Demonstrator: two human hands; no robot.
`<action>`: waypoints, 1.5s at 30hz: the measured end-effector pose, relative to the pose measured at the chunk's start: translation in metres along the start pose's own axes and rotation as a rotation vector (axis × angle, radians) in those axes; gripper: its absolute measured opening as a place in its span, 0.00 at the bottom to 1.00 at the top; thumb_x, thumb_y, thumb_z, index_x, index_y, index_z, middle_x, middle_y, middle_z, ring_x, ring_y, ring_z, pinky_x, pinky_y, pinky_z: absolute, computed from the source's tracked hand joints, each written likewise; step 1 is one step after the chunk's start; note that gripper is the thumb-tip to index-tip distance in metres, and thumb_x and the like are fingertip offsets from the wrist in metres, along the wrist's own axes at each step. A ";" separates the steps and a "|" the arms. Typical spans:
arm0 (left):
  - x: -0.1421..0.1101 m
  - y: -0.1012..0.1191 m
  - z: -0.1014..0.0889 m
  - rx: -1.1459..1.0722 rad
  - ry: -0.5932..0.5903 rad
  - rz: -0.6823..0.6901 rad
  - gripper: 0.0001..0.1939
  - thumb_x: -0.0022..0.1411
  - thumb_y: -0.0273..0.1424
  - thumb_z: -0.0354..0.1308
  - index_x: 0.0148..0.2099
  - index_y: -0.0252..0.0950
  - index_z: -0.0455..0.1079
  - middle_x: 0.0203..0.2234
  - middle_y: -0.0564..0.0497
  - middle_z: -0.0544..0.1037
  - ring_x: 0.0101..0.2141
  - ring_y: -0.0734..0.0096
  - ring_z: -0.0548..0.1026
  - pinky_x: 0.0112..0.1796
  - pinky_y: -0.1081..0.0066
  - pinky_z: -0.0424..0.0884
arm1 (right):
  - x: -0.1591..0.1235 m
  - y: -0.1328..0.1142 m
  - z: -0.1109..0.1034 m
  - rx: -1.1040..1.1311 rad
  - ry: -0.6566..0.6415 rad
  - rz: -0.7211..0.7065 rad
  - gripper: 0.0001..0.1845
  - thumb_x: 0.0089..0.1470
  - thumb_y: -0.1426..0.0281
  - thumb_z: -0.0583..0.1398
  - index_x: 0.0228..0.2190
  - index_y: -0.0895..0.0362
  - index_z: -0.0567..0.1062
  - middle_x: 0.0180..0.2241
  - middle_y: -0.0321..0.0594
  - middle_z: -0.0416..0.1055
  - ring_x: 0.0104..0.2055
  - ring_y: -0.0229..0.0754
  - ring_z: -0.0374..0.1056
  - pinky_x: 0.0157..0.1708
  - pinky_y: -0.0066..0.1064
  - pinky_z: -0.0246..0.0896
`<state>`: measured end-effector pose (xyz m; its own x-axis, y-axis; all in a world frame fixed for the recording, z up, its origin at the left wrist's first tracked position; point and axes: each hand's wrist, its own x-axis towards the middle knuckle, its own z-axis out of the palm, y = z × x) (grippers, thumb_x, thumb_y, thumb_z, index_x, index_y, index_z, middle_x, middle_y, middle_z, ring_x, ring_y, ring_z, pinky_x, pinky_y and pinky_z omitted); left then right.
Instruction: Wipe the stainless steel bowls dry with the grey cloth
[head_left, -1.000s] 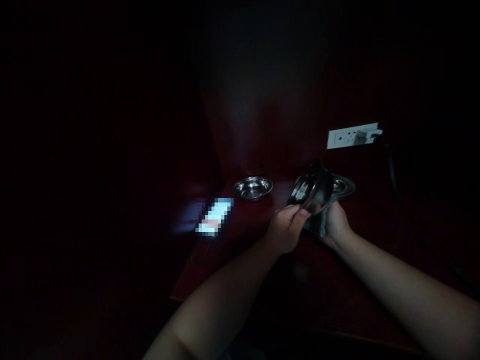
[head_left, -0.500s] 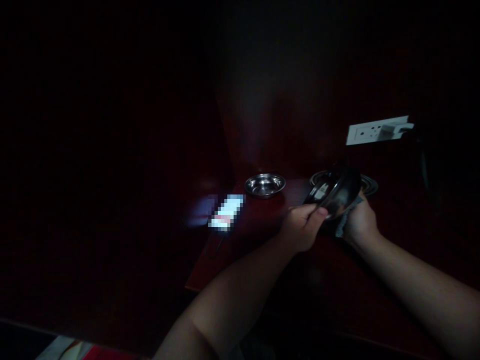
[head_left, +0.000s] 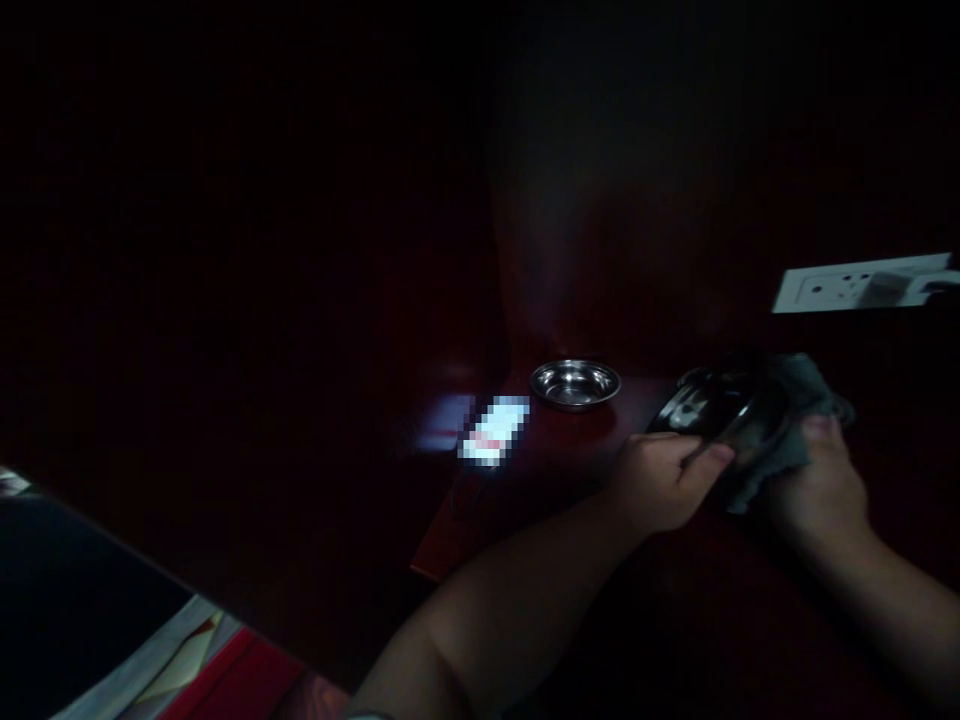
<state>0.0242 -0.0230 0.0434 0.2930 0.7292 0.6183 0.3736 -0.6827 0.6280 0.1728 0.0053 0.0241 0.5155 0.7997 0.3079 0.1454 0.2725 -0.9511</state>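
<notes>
My left hand (head_left: pixel 671 482) grips the near rim of a shiny metal bowl (head_left: pixel 709 405), which is tilted up on its side. In my right hand (head_left: pixel 821 480) is a grey-green cloth (head_left: pixel 799 420), pressed against the bowl's right side. The fingers of the right hand are partly hidden behind the cloth, with the thumb showing on top of it. To the left of the held bowl, a second shallow metal bowl (head_left: pixel 576 385) rests upright on the dark red table (head_left: pixel 431 560).
A lit phone (head_left: pixel 495 430), its screen blurred out, lies near the table's left edge. On the back wall is a white socket panel (head_left: pixel 862 283) with a plug in it. Red and pale items (head_left: pixel 217 660) show at the lower left.
My view has shifted left, so things appear farther right. My right hand and the cloth have come round to the bowl's right side, where more of the cloth shows.
</notes>
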 end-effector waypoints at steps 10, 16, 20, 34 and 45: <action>0.002 0.002 0.001 0.128 0.038 0.008 0.23 0.64 0.40 0.45 0.19 0.36 0.60 0.16 0.52 0.68 0.21 0.76 0.65 0.24 0.73 0.59 | -0.013 -0.024 -0.001 -0.067 -0.183 -0.509 0.38 0.50 0.42 0.46 0.57 0.48 0.62 0.53 0.48 0.65 0.53 0.50 0.62 0.50 0.44 0.53; 0.002 0.003 -0.001 0.165 0.038 0.025 0.23 0.64 0.40 0.44 0.20 0.35 0.63 0.17 0.51 0.70 0.21 0.76 0.67 0.25 0.74 0.60 | -0.004 -0.013 0.000 -0.095 -0.208 -0.617 0.39 0.52 0.44 0.45 0.58 0.51 0.59 0.56 0.49 0.61 0.57 0.53 0.58 0.55 0.50 0.51; 0.002 0.003 0.000 0.165 0.043 0.010 0.23 0.64 0.40 0.44 0.21 0.35 0.65 0.17 0.51 0.71 0.21 0.76 0.68 0.25 0.74 0.61 | 0.000 -0.005 0.001 -0.066 -0.238 -0.607 0.37 0.55 0.47 0.45 0.59 0.53 0.56 0.57 0.49 0.59 0.59 0.53 0.56 0.57 0.53 0.49; 0.005 -0.005 0.001 0.092 0.112 0.091 0.23 0.64 0.36 0.44 0.19 0.35 0.62 0.14 0.53 0.67 0.18 0.77 0.64 0.22 0.74 0.57 | 0.003 -0.005 0.006 0.040 -0.295 -0.687 0.28 0.60 0.55 0.45 0.59 0.52 0.55 0.60 0.43 0.55 0.61 0.47 0.52 0.61 0.49 0.43; 0.004 0.001 -0.002 -0.008 0.113 0.084 0.23 0.65 0.36 0.44 0.19 0.34 0.61 0.14 0.54 0.67 0.18 0.78 0.64 0.23 0.74 0.58 | 0.005 -0.007 0.006 0.011 -0.310 -0.706 0.28 0.60 0.55 0.44 0.58 0.52 0.55 0.60 0.41 0.56 0.61 0.47 0.53 0.61 0.50 0.44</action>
<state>0.0240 -0.0204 0.0473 0.2219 0.6597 0.7180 0.3451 -0.7419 0.5749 0.1693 0.0101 0.0326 0.0431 0.5468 0.8362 0.3427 0.7781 -0.5265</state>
